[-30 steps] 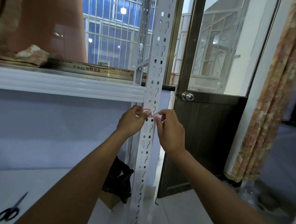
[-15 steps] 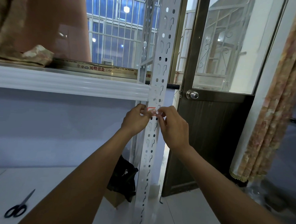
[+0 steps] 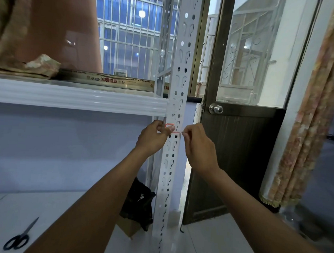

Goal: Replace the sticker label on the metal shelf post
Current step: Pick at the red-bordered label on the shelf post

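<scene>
A white perforated metal shelf post (image 3: 178,79) stands upright in the middle of the view. A small white sticker label with a red border (image 3: 171,127) lies on the post just below the shelf. My left hand (image 3: 154,136) grips the post's left edge, its thumb pressed flat on the label. My right hand (image 3: 196,144) is just right of the post, its fingertips pinched at the label's lower right corner; what they pinch is too small to tell.
A white shelf (image 3: 78,100) with a long printed box (image 3: 107,79) juts left from the post. Black scissors (image 3: 19,236) lie on the lower shelf. A dark door with a round knob (image 3: 216,108) stands right, a patterned curtain (image 3: 314,112) beyond.
My right hand has slid from over the label to the post's right edge, uncovering the sticker. My left thumb now presses on the label.
</scene>
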